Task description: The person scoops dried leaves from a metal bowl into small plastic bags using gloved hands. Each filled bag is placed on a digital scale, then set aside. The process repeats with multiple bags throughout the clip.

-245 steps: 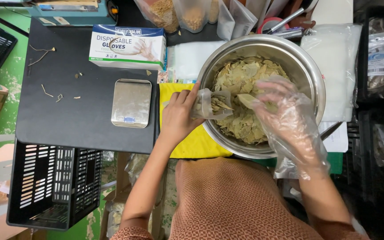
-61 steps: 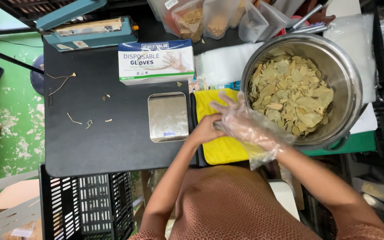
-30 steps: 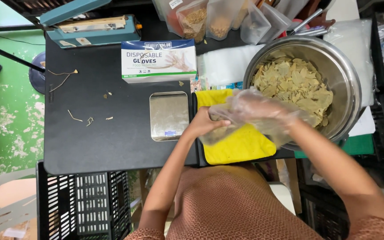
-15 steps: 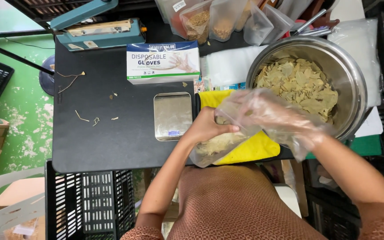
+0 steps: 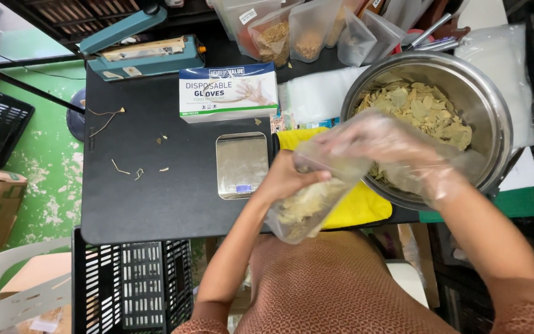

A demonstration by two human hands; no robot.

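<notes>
Nearest the body: clear plastic pouch [image 5: 309,201], part-filled with dried leaves, held tilted over the near edge of the black counter [image 5: 156,204], bottom corner hanging past the edge above the lap. Left hand [image 5: 285,179], bare, closed around the pouch's upper side. Right hand [image 5: 384,139], inside a loose clear disposable glove, closed on the pouch mouth, just beside the bowl rim.

Risk 1: spill over the near edge. Cause: pouch unsupported from below, mouth not visibly sealed; any slackening of either grip likely to tip leaves onto the lap or into the black crate [image 5: 131,278] below.

Risk 2: slip at the mouth. Cause: loose glove film against smooth pouch film, poor friction.

Risk 3: crushed contents. Cause: brittle leaves squeezed by a tight left grip.

Just beyond the pouch: yellow cloth [image 5: 353,210] under it, and the small digital scale [image 5: 241,164] just to the left. Possible false reading or a knocked scale if the pouch is set down off-centre.

Further out: large steel bowl [image 5: 495,124] of dried leaves, touching distance from the right wrist; a snagged glove cuff could drag leaves out over the rim.

Farthest: box of disposable gloves [image 5: 227,93], teal heat sealer [image 5: 146,52], row of filled pouches [image 5: 292,34] at the back.
</notes>
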